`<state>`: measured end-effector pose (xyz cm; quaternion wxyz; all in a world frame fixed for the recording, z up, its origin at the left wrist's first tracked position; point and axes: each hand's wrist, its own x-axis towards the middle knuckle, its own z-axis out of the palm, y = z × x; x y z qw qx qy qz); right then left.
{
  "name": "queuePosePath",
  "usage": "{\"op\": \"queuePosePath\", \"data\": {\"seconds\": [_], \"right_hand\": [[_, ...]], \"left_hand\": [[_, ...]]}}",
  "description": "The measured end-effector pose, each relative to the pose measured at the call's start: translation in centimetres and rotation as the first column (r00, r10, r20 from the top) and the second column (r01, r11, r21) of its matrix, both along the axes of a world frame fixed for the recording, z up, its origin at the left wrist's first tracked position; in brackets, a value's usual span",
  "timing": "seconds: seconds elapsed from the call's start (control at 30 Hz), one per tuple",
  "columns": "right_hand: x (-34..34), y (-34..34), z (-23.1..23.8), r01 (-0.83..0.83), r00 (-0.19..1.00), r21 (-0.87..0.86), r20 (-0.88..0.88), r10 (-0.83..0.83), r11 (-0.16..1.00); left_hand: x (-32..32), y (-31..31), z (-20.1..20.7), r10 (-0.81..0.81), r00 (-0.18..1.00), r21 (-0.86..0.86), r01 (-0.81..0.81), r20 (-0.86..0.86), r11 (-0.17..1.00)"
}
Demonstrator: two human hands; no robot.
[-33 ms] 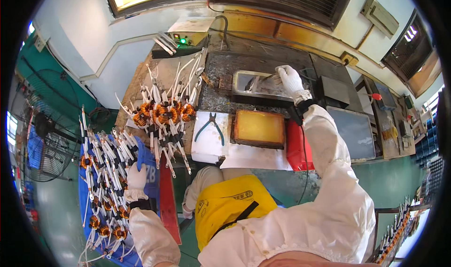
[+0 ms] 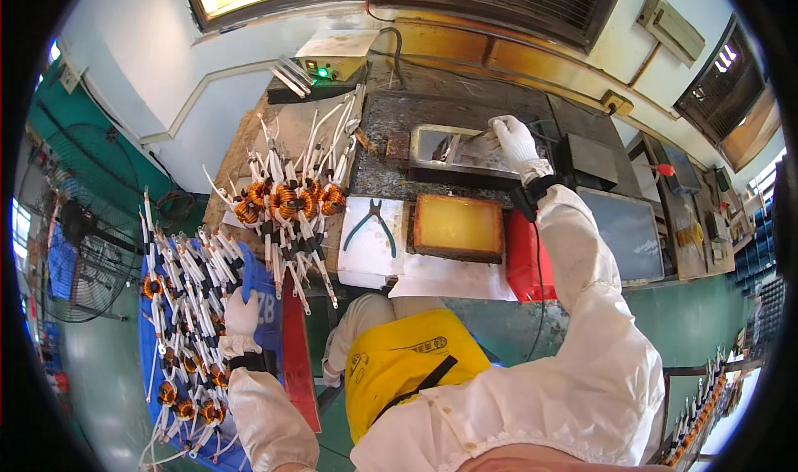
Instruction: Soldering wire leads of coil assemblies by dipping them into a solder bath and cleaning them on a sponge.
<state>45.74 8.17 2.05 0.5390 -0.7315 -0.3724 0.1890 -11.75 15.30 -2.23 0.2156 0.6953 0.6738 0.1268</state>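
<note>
My right hand (image 2: 514, 144), in a white glove, is closed over the long metal solder pot (image 2: 416, 175). From its fingers a thin, flat grey scraper-like tool (image 2: 474, 137) slants down to the silvery surface. My left hand (image 2: 241, 314), also gloved, is closed at the handle edge of a blue crate (image 2: 268, 306); its fingertips are partly hidden. Copper-wound coils (image 2: 189, 410) with long white-sleeved leads fill the crate. More wire coils (image 2: 291, 199) stand bunched on the bench's left side.
Blue-handled pliers (image 2: 372, 225) lie on white paper beside a tray with a yellow block (image 2: 459, 227). A red container (image 2: 525, 260) stands beside it, with a cable hanging from my right wrist. A control box with green light (image 2: 337, 66) sits behind; a fan (image 2: 79, 223) stands left.
</note>
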Motion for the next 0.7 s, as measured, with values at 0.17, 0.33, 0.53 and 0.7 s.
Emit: {"op": "queuePosePath", "data": {"seconds": [0.17, 0.33, 0.53, 0.7], "right_hand": [[2.0, -1.7, 0.2, 0.021, 1.000, -0.074, -0.020, -0.023, 0.997], [3.9, -3.9, -0.2, 0.072, 0.997, -0.096, 0.029, -0.069, 0.993], [6.6, -6.1, -0.9, 0.161, 0.982, -0.118, 0.123, -0.147, 0.980], [6.1, -7.7, 0.7, 0.183, 0.983, -0.137, 0.020, -0.182, 0.974]], "left_hand": [[-0.7, 0.7, -1.3, -0.018, 0.998, 0.025, 0.020, -0.056, 0.999], [-0.4, 0.3, -0.9, -0.009, 1.000, -0.012, 0.009, -0.011, 1.000], [-0.7, 0.7, -1.3, -0.036, 0.999, 0.031, 0.036, -0.021, 0.999], [-1.0, 0.9, -1.5, -0.029, 1.000, -0.008, 0.028, -0.009, 1.000]]}}
